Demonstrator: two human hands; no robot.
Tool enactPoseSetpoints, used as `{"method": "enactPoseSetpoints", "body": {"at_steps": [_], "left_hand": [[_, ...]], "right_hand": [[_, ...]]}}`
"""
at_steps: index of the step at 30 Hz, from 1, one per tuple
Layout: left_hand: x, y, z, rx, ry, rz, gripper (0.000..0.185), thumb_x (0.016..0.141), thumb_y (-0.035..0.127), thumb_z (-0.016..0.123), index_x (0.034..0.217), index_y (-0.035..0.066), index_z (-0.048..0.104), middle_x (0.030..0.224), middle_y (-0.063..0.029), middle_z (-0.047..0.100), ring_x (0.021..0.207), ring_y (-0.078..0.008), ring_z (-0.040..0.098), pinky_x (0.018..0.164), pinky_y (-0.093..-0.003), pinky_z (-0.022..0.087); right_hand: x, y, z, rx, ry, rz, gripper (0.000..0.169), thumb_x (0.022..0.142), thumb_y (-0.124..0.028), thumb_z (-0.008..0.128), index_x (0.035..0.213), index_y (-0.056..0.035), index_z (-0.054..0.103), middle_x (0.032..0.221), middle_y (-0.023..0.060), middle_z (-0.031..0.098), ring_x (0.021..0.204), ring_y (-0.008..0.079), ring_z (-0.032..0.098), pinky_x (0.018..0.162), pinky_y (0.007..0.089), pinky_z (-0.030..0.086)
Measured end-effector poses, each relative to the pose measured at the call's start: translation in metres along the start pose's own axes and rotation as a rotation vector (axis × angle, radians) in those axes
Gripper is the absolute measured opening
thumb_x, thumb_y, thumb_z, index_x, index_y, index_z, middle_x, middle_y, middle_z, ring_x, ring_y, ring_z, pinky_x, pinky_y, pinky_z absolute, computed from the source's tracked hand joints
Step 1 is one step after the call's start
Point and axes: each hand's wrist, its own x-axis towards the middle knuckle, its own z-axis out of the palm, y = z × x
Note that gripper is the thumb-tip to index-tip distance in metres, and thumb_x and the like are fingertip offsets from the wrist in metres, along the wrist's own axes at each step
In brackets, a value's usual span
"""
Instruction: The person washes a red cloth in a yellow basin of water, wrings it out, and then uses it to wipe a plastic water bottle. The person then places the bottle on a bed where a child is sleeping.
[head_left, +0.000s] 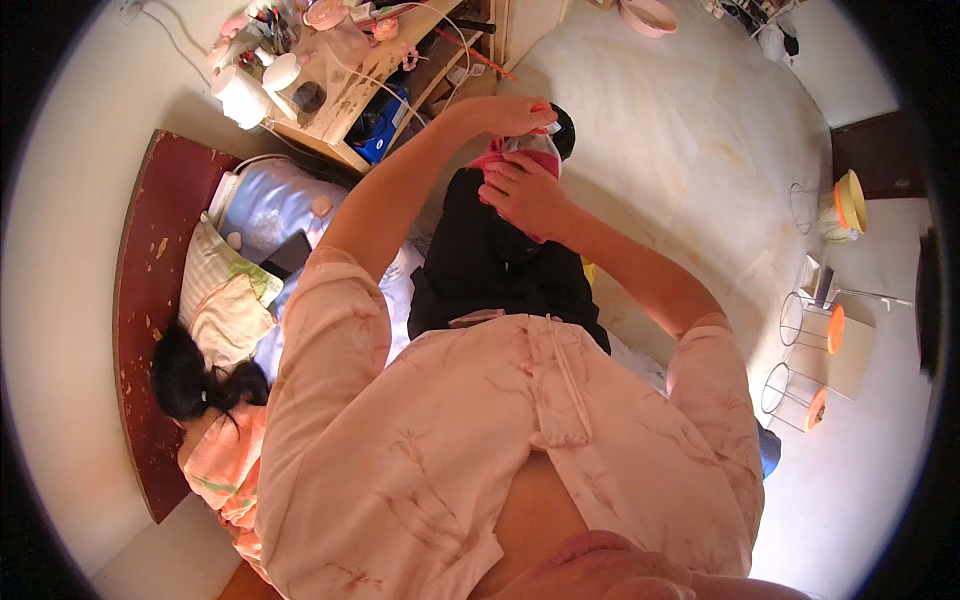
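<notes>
Above my lap in black trousers (502, 262), both hands are at a clear bottle (541, 146) with a pinkish-red wrap or contents; which of the two cannot be told. My left hand (514, 116) grips the bottle's top end, with its fingers bent over the neck and cap area, which they mostly hide. Around the bottle's body, below it, my right hand (529, 193) is wrapped with its fingers pointing left. Red shows at several fingertips. Just beyond the bottle is a round black object (564, 131), partly hidden.
At upper left stands a wooden desk (345, 97) with a lamp, cups and cables. A person (225, 450) is at the left, by a bed with a pillow and a phone (287, 255). Pale floor (675, 150) lies right; wall racks (814, 322) hang at far right.
</notes>
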Motion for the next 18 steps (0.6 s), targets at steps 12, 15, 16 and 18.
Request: {"method": "enactPoseSetpoints", "body": {"at_steps": [12, 15, 16, 18], "left_hand": [[-0.010, -0.002, 0.006, 0.065, -0.010, 0.087, 0.043, 0.103, 0.045, 0.041, 0.115, 0.008, 0.059, 0.101, -0.0036, 0.062, 0.089, -0.0167, 0.056, 0.081, -0.0324, 0.048], [-0.012, -0.002, 0.008, 0.048, -0.009, 0.103, 0.046, 0.103, 0.047, 0.041, 0.120, 0.008, 0.058, 0.102, -0.0040, 0.063, 0.090, -0.0161, 0.057, 0.081, -0.0319, 0.048], [-0.013, 0.000, 0.010, 0.019, -0.005, 0.091, 0.047, 0.103, 0.048, 0.041, 0.121, 0.008, 0.057, 0.103, -0.0043, 0.063, 0.090, -0.0160, 0.057, 0.082, -0.0318, 0.048], [-0.022, 0.011, 0.010, -0.013, -0.020, -0.003, 0.045, 0.104, 0.046, 0.042, 0.125, 0.009, 0.057, 0.106, -0.0048, 0.063, 0.094, -0.0160, 0.057, 0.087, -0.0310, 0.047]], "right_hand": [[0.006, 0.006, -0.025, 0.041, 0.064, 0.066, 0.023, 0.083, -0.026, 0.061, 0.103, -0.0150, 0.066, 0.110, 0.0019, 0.065, 0.115, 0.0199, 0.059, 0.108, 0.0426, 0.039], [-0.002, -0.001, -0.021, 0.044, 0.016, 0.123, 0.029, 0.083, -0.024, 0.063, 0.110, -0.0160, 0.067, 0.116, 0.0011, 0.065, 0.119, 0.0202, 0.057, 0.110, 0.0440, 0.038], [-0.009, -0.002, -0.023, 0.071, 0.035, 0.125, 0.031, 0.083, -0.023, 0.063, 0.113, -0.0160, 0.067, 0.119, 0.0012, 0.064, 0.121, 0.0207, 0.056, 0.111, 0.0443, 0.037], [-0.028, -0.007, -0.029, 0.128, 0.064, 0.130, 0.035, 0.084, -0.022, 0.064, 0.119, -0.0160, 0.066, 0.124, 0.0013, 0.064, 0.125, 0.0217, 0.054, 0.111, 0.0450, 0.037]]}}
